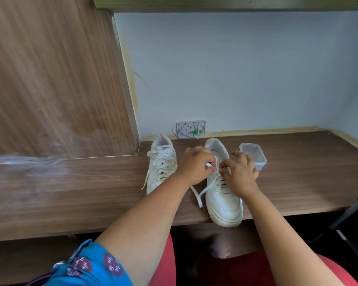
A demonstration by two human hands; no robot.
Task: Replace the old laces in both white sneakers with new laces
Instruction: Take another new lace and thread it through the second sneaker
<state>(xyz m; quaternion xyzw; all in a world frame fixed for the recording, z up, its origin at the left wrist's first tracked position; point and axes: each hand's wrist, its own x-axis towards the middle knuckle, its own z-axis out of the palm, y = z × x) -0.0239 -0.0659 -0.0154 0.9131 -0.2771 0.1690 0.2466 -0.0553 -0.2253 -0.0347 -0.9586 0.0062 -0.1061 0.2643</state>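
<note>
Two white sneakers stand on the wooden desk, toes toward me. The left sneaker is laced, its lace ends hanging loose over its sides. The right sneaker reaches the desk's front edge. My left hand pinches a white lace above that shoe's upper eyelets. My right hand pinches the lace at the eyelets right beside it. One lace end trails onto the desk between the shoes.
A small clear plastic container sits just right of the right sneaker, behind my right hand. A white wall box is mounted low on the back wall. A wooden panel closes the left side. A dark chair part shows at right.
</note>
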